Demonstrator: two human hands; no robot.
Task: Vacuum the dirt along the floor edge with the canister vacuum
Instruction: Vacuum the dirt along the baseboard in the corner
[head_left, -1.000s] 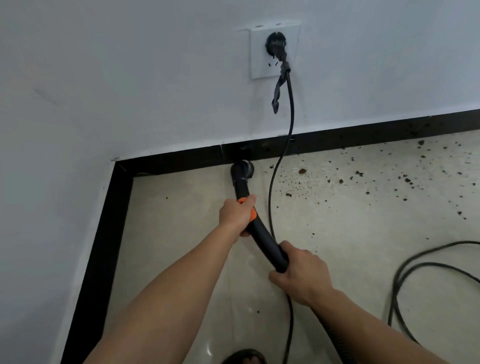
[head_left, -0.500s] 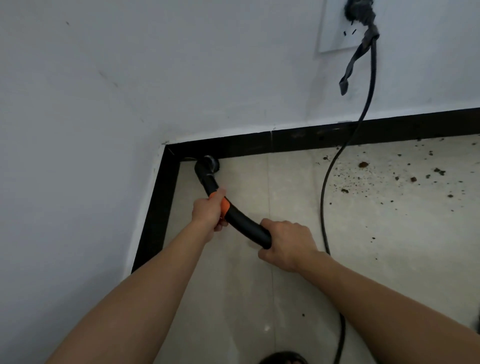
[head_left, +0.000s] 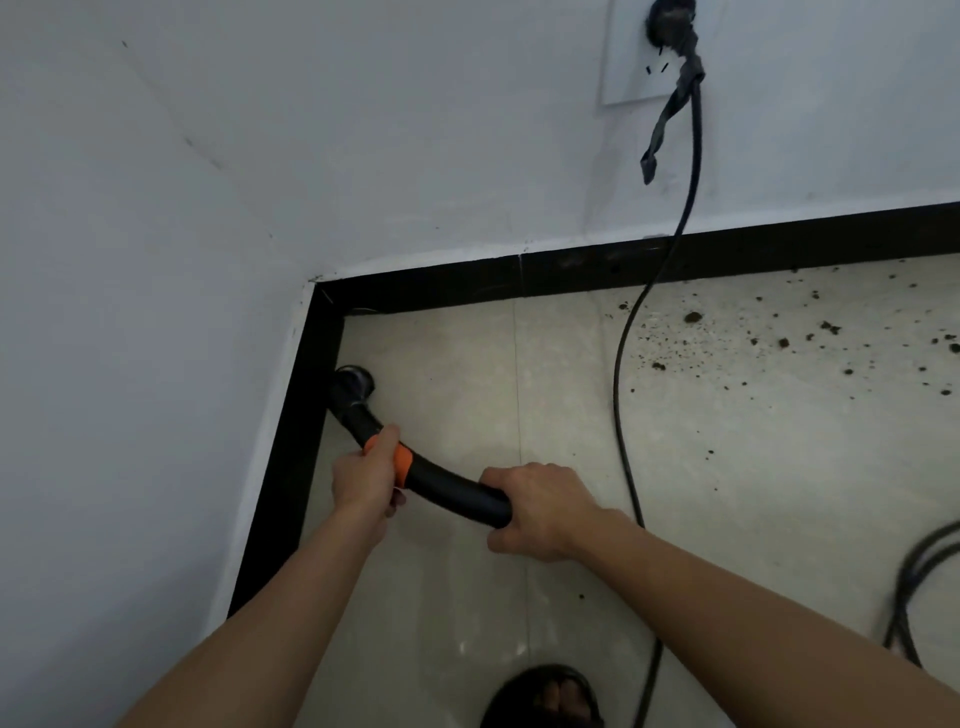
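Grips the vacuum hose (head_left: 457, 483) with both hands: left hand (head_left: 366, 480) curled round the orange collar (head_left: 402, 462), right hand (head_left: 540, 512) wrapped round the black tube at 3 o'clock of it. Holds the nozzle (head_left: 353, 384) at 10 o'clock, just beside the black skirting (head_left: 306, 415) near the corner. Leaves dirt (head_left: 693, 317) scattered on the floor (head_left: 467, 364) at 2 o'clock, beyond the power cord (head_left: 621, 374) hanging from the socket (head_left: 623, 78) at 12 o'clock
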